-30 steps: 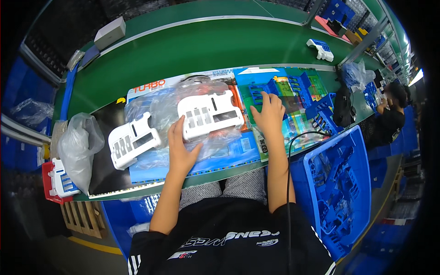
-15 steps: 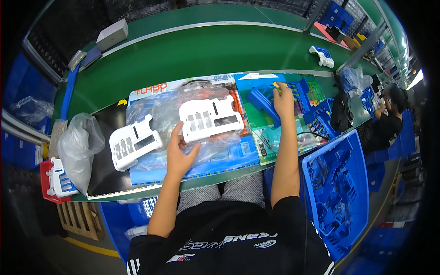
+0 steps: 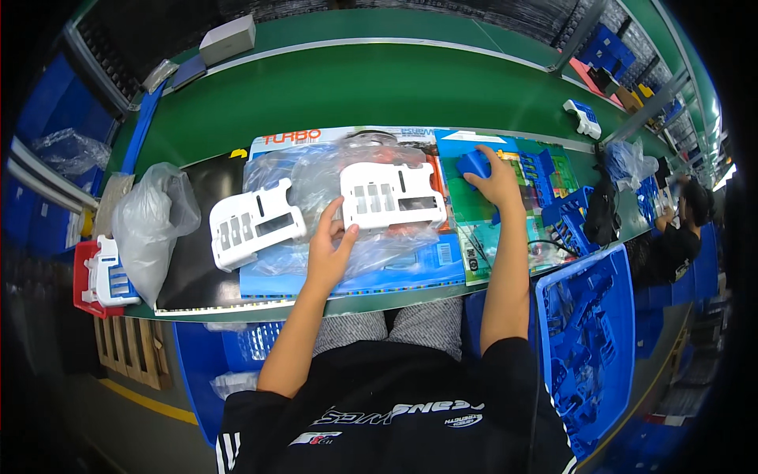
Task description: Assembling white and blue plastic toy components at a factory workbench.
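My left hand grips the lower left corner of a white plastic housing with rectangular openings, which lies on clear plastic film. In my right hand is a blue plastic part, with my fingers curled round its far side; the palm hides some of it. Left of my left hand lies a second white housing of similar form. More blue plastic parts rest on the printed sheet just right of my right hand.
A blue bin of blue parts stands at the lower right. On the left are a filled plastic bag and a red tray bearing a white-and-blue housing. Another housing sits at the far right; a person works beyond.
My right hand now holds the blue part, which has been lifted and turned from its slanted place on the sheet. My left hand has closed on the housing's corner. The whole view has shifted slightly.
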The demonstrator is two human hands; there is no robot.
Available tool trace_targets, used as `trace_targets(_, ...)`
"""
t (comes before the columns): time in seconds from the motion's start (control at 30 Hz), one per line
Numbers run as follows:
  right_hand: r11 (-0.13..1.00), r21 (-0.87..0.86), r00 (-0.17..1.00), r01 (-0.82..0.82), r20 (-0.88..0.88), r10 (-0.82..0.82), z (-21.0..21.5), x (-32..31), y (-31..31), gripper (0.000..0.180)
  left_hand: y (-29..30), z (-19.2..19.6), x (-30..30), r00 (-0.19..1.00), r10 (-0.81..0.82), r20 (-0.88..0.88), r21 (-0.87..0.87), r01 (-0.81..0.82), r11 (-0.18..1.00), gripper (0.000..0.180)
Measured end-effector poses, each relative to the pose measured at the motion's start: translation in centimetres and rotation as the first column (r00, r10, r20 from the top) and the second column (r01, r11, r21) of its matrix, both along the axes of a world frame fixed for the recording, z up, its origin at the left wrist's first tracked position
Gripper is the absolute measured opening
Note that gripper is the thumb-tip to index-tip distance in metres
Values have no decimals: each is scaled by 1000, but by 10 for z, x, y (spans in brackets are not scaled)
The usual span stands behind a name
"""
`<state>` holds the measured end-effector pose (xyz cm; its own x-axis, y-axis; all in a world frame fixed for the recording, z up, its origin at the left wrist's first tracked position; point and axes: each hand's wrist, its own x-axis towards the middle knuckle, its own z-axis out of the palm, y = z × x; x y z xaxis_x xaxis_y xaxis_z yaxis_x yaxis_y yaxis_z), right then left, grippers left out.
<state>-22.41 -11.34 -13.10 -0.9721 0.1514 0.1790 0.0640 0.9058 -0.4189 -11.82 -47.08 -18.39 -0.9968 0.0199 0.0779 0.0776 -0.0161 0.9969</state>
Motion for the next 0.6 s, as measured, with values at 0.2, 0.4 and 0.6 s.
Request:
trace_targets(0.2,773,170,743,-612,-211,635,72,79,-115,72,-7,-9,-7,1000,-2,0,33,2,999,53)
trace_targets(0.4,687,260,684,-679,-116,720,49,81,-164,70,-3,-8,-9,1000,1,-16,108,1,994,48)
trace_targets(0.6,647,217,650,-731,-69,757,41,68,-170,74,-2,-11,-9,998,40,-50,78,-36,996,49)
